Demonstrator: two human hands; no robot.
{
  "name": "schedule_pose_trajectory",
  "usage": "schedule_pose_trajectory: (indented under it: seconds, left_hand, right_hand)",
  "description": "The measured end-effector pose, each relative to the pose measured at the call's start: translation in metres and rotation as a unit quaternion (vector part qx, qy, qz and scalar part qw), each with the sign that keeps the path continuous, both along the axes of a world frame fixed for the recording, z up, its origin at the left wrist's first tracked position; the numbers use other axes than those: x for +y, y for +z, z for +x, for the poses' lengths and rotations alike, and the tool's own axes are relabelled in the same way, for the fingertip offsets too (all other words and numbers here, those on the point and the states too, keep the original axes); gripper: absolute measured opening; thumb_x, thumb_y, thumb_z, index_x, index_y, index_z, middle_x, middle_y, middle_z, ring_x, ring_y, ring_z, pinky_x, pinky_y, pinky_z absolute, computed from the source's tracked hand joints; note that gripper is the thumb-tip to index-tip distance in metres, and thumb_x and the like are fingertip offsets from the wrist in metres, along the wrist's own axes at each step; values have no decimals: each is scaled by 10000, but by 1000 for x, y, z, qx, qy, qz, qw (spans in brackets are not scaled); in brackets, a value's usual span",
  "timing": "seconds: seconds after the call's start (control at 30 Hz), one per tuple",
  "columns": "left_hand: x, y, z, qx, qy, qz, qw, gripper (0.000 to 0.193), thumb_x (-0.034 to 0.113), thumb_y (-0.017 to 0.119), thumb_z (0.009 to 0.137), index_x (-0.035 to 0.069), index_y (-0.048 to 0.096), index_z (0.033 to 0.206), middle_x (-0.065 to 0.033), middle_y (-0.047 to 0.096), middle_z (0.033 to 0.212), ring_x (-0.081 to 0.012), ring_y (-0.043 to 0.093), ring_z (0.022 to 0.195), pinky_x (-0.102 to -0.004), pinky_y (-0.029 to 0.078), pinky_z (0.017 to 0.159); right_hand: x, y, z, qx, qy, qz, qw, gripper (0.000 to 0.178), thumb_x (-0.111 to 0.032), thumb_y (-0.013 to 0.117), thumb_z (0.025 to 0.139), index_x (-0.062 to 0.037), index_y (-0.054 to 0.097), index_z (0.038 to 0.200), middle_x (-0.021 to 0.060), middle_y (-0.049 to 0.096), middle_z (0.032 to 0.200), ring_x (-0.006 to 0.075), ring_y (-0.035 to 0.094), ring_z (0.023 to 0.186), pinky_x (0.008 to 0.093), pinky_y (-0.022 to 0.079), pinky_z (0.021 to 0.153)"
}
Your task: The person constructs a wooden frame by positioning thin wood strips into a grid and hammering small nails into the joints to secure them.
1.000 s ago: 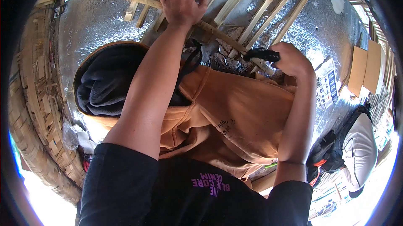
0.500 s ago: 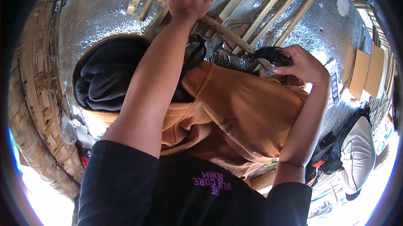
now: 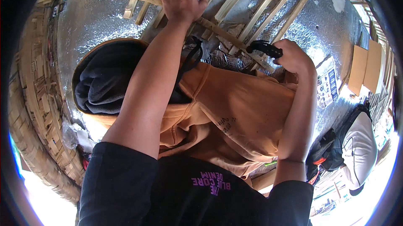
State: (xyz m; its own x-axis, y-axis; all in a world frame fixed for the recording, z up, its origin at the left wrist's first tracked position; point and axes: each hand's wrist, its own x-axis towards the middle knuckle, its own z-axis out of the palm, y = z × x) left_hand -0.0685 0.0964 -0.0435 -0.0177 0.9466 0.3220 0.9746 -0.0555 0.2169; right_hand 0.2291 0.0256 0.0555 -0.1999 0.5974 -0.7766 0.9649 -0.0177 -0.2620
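My left hand [image 3: 182, 1] lies spread over the wooden slats [image 3: 235, 1] at the top, its fingers apart near the crosspiece [image 3: 224, 33]. The topmost fingertips are cut off by the picture's edge. In my right hand [image 3: 294, 56] is a black tool [image 3: 265, 49] with a curved body and small light dots like rivets; its exact kind is unclear. Its far end meets or overlaps the crosspiece's right end, beside a short wooden piece [image 3: 263, 63]. Below both hands spreads an orange-brown hooded jacket [image 3: 247, 104] with a dark lining [image 3: 111, 73] and a black drawstring.
Shiny silver foil sheeting [image 3: 98, 12] surrounds the slats. A woven bamboo wall [image 3: 31, 100] rises at left. To the right are cardboard pieces [image 3: 364, 70], a printed sheet [image 3: 327, 85], a black bag [image 3: 325, 152] and a pale padded item [image 3: 359, 150].
My right hand and the black tool have shifted left and slightly up, and the tool looks sharper. My left hand stays spread on the slats. The whole view has shifted a little.
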Motion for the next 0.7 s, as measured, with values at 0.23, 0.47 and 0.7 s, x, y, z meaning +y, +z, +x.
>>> schedule_pose_trajectory:
  seconds: [0.23, 0.47, 0.7]
  left_hand:
    - [1, -3, 1, -2, -18, 42, 999, 782, 377, 650, 853, -12, 366, 1470, -253, 431, 1478, -436, 373, 1386, -588, 260, 1144]
    - [5, -12, -1, 0, -19, 52, 998, 762, 380, 638, 862, 2, 373, 1469, -256, 421, 1482, -441, 377, 1381, -596, 275, 1134]
    - [0, -2, -2, 3, 12, -15, 1000, 770, 405, 629, 886, 12, 352, 1488, -222, 395, 1516, -419, 345, 1412, -598, 257, 1148]
  right_hand:
    - [-19, 4, 15, 148, -52, 109, 982, 340, -123, 824, 761, 7, 707, 1053, 103, 661, 802, 249, 621, 766, 359, 498, 768]
    - [-3, 19, 18, 285, -137, -32, 948, 303, -65, 794, 792, 30, 688, 1060, 69, 700, 922, 172, 639, 861, 333, 494, 832]
    - [2, 0, 3, 27, 3, 3, 1000, 356, -113, 798, 794, -62, 712, 1136, 149, 707, 938, 258, 683, 909, 356, 517, 851]
